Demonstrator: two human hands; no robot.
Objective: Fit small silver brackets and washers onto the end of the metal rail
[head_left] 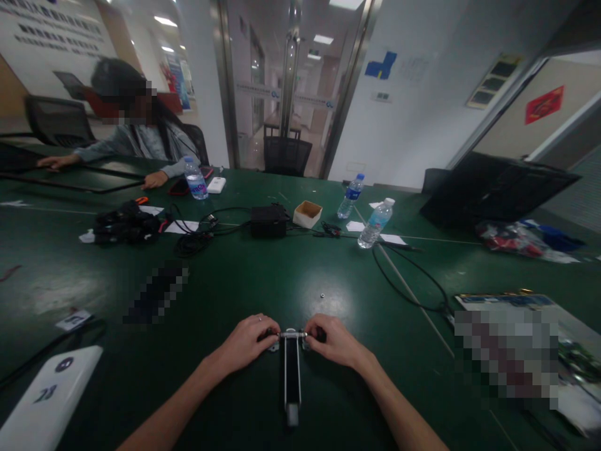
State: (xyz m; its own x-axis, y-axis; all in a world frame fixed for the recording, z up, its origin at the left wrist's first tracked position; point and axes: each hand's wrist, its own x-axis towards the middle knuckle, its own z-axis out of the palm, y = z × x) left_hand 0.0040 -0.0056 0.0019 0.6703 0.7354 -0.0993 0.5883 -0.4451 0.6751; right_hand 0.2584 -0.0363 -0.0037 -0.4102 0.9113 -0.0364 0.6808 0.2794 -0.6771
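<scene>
A narrow metal frame (299, 376) lies on the green table in front of me, two pale rails running toward me to a grey end block (292, 414). Across its far end runs a short silver crossbar (292, 335). My left hand (244, 343) pinches the left end of this bar, thumb and fingers together. At the right end, my right hand (335, 341) pinches in the same way. Fingertips partly hide small metal plates on both sides. Beyond my hands lies a tiny ring-shaped metal piece (322, 295), perhaps a nut.
On the green table (225, 275) stand water bottles (375, 224), a black box (268, 221) with cables and a small cardboard box (307, 214). A white case (51, 398) lies near left, an opened panel (507, 351) at right. Another person (145, 138) sits far left, hands on a dark frame.
</scene>
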